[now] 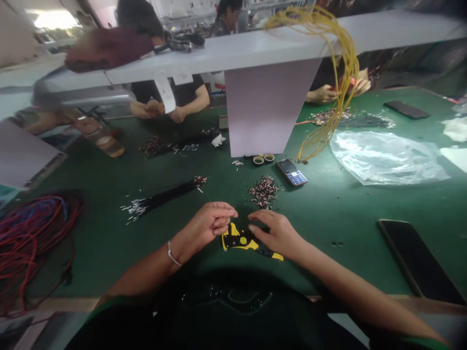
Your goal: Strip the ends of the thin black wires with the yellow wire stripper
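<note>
My left hand (pixel 213 221) is closed in a pinch on a thin black wire (pixel 205 195), whose pale tip sticks out to the upper left. Facing it, my right hand (pixel 272 231) has thumb and fingers apart, with nothing visible between them. Below and between both hands lies a yellow and black wire stripper (pixel 242 241) on the green table. A bundle of black wires (pixel 164 195) with silvery ends at the left and coppery ends at the right rests beyond my left hand. Ahead of my right hand is a pile of small dark and copper-coloured pieces (pixel 264 192).
Beyond the pile are a keypad phone (pixel 292 172) and two small round rings (pixel 263 159). Red and blue cables (pixel 32 238) are heaped at left; a smartphone (pixel 419 260) lies at right. Yellow cables (pixel 345 73) hang from the shelf (pixel 233 51). Co-workers sit opposite.
</note>
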{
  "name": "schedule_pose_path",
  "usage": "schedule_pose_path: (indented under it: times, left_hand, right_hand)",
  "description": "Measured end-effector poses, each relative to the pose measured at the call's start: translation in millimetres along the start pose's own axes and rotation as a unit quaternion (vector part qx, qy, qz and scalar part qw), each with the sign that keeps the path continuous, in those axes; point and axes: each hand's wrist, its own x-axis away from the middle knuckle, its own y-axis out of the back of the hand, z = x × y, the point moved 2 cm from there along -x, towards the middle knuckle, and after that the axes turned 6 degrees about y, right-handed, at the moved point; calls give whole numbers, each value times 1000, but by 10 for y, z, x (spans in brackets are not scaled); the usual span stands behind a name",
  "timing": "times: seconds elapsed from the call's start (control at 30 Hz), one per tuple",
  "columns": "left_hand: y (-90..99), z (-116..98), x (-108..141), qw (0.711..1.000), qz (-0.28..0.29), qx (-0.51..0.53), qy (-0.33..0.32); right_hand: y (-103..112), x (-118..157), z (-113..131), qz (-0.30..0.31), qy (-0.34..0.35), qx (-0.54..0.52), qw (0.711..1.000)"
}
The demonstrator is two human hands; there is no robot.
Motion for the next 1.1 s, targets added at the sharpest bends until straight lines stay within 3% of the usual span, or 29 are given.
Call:
schedule_pose_path:
  times: [0.17, 0.3, 0.5, 0.73, 0.9, 1.1]
  left_hand:
    - [-115, 94, -27, 997, -11, -14, 70]
    - [-164, 153, -38, 994, -9, -17, 106]
    - [-142, 225, -70, 994, 12, -24, 108]
    - [-149, 265, -49, 991, 31, -76, 103]
    - [-196, 272, -31, 989, -9, -122, 83]
    - [-290, 247, 36, 983, -39, -174, 40]
  right_hand:
    - [14, -50, -121, -47, -85, -166, 981]
    - [-2, -40, -135, -24, -100, -172, 980]
    - [25, -35, -112, 3, -113, -176, 978]
    - [1, -27, -106, -9, -77, -135, 988]
    - [-30, -8, -106, -59, 7, -76, 995]
    - [-57, -15, -85, -100, 49, -46, 993]
